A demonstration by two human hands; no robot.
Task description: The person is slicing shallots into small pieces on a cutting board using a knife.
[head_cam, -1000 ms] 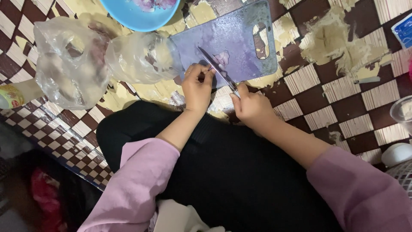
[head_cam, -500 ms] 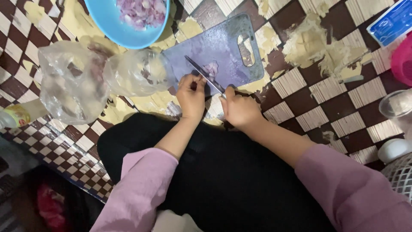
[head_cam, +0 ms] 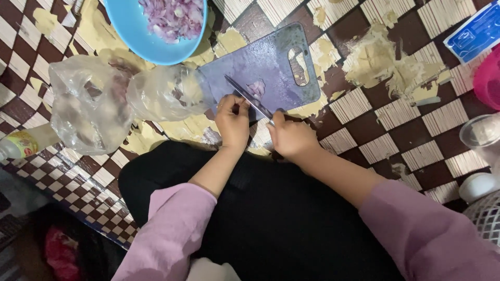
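Note:
A grey-purple cutting board lies on the checkered floor mat in front of my lap. My right hand grips the handle of a knife, whose blade slants across the board's near edge. My left hand rests at that edge with fingers curled, pinching something small against the blade; what it is cannot be made out. A few pale purple onion pieces lie on the board just past the blade. A blue bowl of chopped purple onion stands at the board's far left.
Two crumpled clear plastic bags lie left of the board. A small bottle lies at the far left. A pink container, a blue packet, a clear cup and a white lid are on the right. The mat is worn in patches.
The view has shifted so the board and the blue bowl sit lower in the frame. Both hands stay at the board's near edge with the knife, nearly unchanged.

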